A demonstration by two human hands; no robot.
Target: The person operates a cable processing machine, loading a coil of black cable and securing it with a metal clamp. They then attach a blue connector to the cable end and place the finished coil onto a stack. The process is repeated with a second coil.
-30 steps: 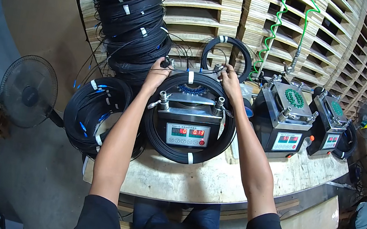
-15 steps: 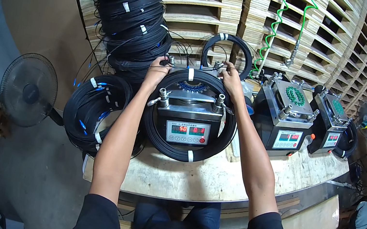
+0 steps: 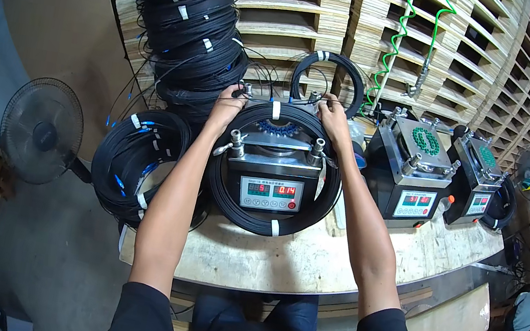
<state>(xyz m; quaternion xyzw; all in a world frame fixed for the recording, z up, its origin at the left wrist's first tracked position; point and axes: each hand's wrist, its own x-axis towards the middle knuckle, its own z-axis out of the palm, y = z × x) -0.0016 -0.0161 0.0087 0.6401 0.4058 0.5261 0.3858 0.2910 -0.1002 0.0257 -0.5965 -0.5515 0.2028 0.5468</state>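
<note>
My left hand (image 3: pixel 227 103) is closed at the far left corner of a polishing machine (image 3: pixel 273 167), beside a metal clamp post; a small dark piece shows at its fingers. At the far right corner my right hand (image 3: pixel 332 116) is closed too, fingers curled next to the other rear post (image 3: pixel 315 96). What either hand grips is mostly hidden. A tied coil of black cable (image 3: pixel 260 223) loops round the machine's front, its top lying across the upper plate. Blue connectors (image 3: pixel 277 127) sit in an arc on that plate. The front display panel (image 3: pixel 270 195) is lit red.
Left stand a tall stack of black cable coils (image 3: pixel 193 32) and a lower coil pile (image 3: pixel 112 167). Two more machines (image 3: pixel 413 170) (image 3: pixel 479 178) with green connectors are on the right of the wooden table (image 3: pixel 248 262). Wooden pallets (image 3: pixel 292 11) rise behind; a fan (image 3: pixel 43 130) is at left.
The readings on the machine's display have changed. Both hands stay at the rear corners with only slight finger movement, and the coil has hardly shifted.
</note>
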